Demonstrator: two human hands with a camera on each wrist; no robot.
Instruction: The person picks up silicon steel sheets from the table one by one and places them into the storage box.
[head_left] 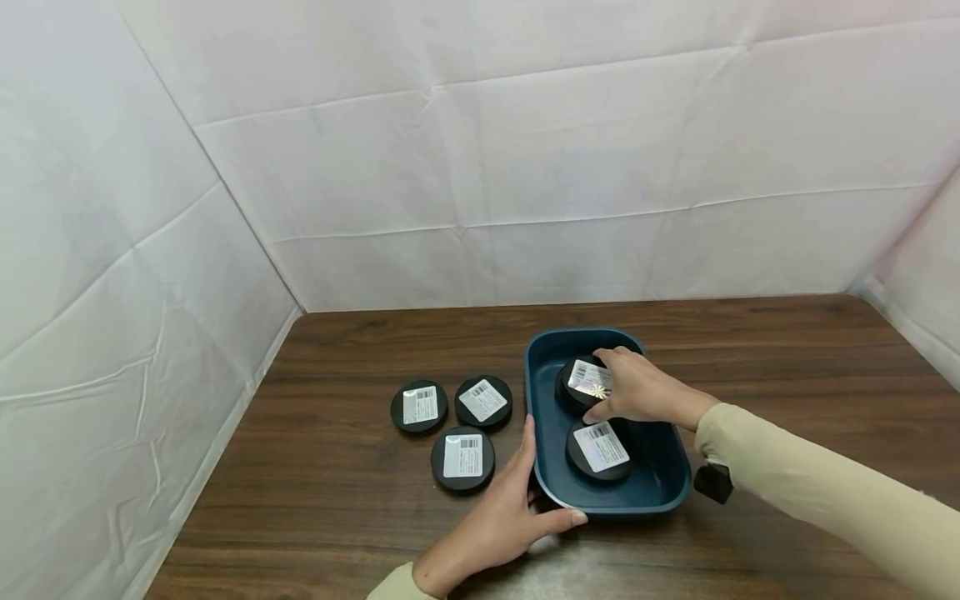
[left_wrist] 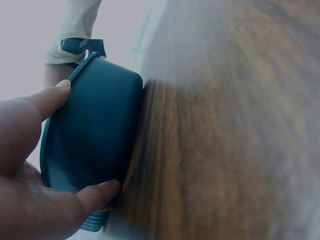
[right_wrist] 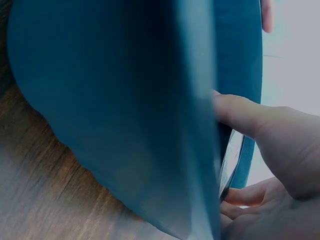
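In the right half of the head view, the right hand (head_left: 637, 387) reaches over the blue tray (head_left: 534, 467), its thumb and fingers partly closed and gripping the edges of the upper disc (head_left: 587, 377), which lies inside the tray toward its far end. The right wrist view shows the thumb and fingertips on either side of a pale label, though the tray's blurred wall hides much of the grip.

The left hand (head_left: 498, 517), at the lower centre of the head view, is spread wide, its thumb along the tray's near rim and its index finger along the left side, braced against the corner from outside. In the left wrist view its thumb touches the rim and a finger rests low on the outer wall.

Just below the gripped disc, the lower disc (head_left: 600, 450) sits in the tray, label up. To the left of the tray, near the centre of the frame, are three more black discs, each with a white label: the left disc (head_left: 420, 407), the right disc (head_left: 483, 402) and the near disc (head_left: 462, 460), close together on the brown wooden tabletop (head_left: 337, 500).

A black wrist device (head_left: 714, 482) shows beside the right sleeve (head_left: 825, 492). White sheeting (head_left: 525, 150) fills the upper frame.
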